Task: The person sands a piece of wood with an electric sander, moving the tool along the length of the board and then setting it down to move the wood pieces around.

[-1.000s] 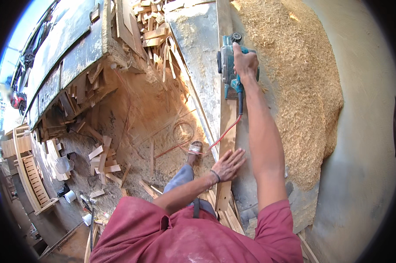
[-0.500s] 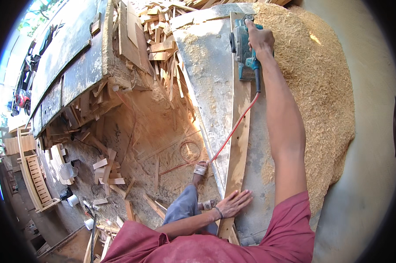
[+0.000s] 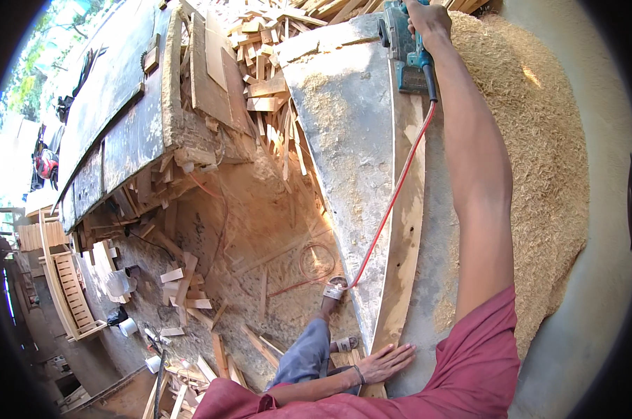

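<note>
At the top of the view, my right hand (image 3: 430, 22) is closed round the handle of a teal electric hand planer (image 3: 411, 59). The planer rests on the far end of a long wooden plank (image 3: 404, 251), and a red power cord (image 3: 394, 202) trails back from it along the plank. My left hand (image 3: 386, 361) lies flat on the near end of the plank, fingers stretched out and holding nothing. Beneath the plank is a grey, shavings-dusted worktop (image 3: 344, 133). My right arm is stretched far forward.
A large heap of wood shavings (image 3: 532, 181) lies right of the plank against the wall. To the left stands a dark-topped bench (image 3: 131, 126). Offcuts (image 3: 267, 87) pile up beyond the worktop. More scraps (image 3: 183, 279) and a slatted wooden frame (image 3: 71, 286) lie lower left.
The planer in my right hand has slid farther away along the plank, its cord drawn out after it. My left hand stays flat on the near end. The whole view has shifted slightly.
</note>
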{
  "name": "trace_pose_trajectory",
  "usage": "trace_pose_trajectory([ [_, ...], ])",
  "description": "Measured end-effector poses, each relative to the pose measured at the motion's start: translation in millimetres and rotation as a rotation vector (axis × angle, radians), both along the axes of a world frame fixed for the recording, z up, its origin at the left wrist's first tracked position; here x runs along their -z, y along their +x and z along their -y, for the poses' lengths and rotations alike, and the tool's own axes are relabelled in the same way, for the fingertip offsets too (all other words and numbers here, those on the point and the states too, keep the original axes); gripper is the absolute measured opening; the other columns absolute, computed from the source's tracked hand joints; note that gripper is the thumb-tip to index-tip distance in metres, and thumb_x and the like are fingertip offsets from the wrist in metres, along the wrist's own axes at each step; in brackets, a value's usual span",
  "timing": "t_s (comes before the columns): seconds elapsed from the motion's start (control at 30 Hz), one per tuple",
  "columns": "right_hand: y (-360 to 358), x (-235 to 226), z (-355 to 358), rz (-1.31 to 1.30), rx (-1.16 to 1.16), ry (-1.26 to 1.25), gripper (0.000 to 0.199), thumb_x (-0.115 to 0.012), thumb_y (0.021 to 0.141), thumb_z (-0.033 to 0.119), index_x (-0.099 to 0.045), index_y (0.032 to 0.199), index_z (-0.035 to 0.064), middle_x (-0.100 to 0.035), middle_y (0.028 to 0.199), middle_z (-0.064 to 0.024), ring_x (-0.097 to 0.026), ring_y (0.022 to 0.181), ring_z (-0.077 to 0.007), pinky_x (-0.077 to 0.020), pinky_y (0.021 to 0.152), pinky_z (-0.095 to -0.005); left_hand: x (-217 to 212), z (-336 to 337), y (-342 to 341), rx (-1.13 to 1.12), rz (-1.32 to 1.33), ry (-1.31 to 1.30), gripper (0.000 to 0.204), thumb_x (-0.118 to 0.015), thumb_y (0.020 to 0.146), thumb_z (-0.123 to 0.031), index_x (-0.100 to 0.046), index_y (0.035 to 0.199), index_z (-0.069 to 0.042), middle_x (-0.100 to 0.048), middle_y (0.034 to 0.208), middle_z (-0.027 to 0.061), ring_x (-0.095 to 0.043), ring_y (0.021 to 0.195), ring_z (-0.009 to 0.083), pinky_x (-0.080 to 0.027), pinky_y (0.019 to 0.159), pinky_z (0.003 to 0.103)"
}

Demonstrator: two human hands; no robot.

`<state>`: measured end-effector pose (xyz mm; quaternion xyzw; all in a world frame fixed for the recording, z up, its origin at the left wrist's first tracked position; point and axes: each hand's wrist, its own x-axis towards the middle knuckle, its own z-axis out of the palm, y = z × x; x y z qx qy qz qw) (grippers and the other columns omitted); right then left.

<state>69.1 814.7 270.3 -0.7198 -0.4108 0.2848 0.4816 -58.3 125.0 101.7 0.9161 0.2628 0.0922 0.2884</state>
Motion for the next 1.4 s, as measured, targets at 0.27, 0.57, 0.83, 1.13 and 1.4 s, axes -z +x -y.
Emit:
trace_pose_trajectory([
  [0.27,16.5,19.9,-39.7,0.214,-0.126,0.043,0.067,-0.057,0.085,0.068,-0.067,0.070,0.0036,-0.069,0.068,-0.0131,-0.070,0.066,-0.0207,-0.0557,0.071,-0.0363,10.5,6.2,-0.9,-0.037,0.077,-0.095,0.059,-0.040,0.094,-0.022,-0.034,0.150,-0.007,-0.023,0.164,0.0071,-0.016,0.153,0.0187,-0.007,0.123,0.041],
  [0.57,10.0,17.1,-4.8,0.168,-0.138,-0.095,0.065,-0.061,0.085,0.064,-0.065,0.068,0.0006,-0.065,0.061,-0.0103,-0.065,0.054,-0.0191,-0.0548,0.060,-0.0336,-0.1,-2.6,-1.1,0.008,-0.020,-0.089,0.067,-0.049,0.088,-0.025,-0.034,0.150,-0.005,-0.020,0.164,0.0106,-0.014,0.153,0.0215,-0.005,0.124,0.042],
  [0.83,7.1,21.1,80.5,0.020,-0.116,-0.137,0.055,-0.068,0.084,0.055,-0.061,0.067,0.0026,-0.059,0.057,-0.0070,-0.058,0.046,-0.0171,-0.0490,0.044,-0.0330,0.7,-0.4,1.4,0.003,-0.081,-0.043,0.065,-0.046,0.089,-0.022,-0.033,0.152,-0.009,-0.019,0.165,0.0083,-0.011,0.154,0.0208,-0.006,0.123,0.041],
  [1.13,-4.4,16.5,196.5,0.014,-0.075,-0.192,0.055,-0.069,0.083,0.055,-0.061,0.062,0.0042,-0.059,0.055,-0.0065,-0.059,0.046,-0.0173,-0.0488,0.044,-0.0326,-2.9,-1.2,0.4,-0.027,-0.078,0.063,0.055,-0.044,0.093,-0.022,-0.041,0.147,-0.010,-0.022,0.163,0.0107,-0.013,0.153,0.0235,-0.011,0.123,0.042],
  [1.4,-19.3,11.3,300.4,0.005,-0.082,-0.204,0.055,-0.069,0.084,0.053,-0.060,0.060,0.0044,-0.058,0.052,-0.0064,-0.058,0.043,-0.0171,-0.0485,0.043,-0.0321,-2.1,-0.2,0.8,-0.031,-0.103,0.118,0.051,-0.048,0.092,-0.025,-0.048,0.141,-0.012,-0.024,0.162,0.0117,-0.014,0.153,0.0251,-0.014,0.123,0.045],
])
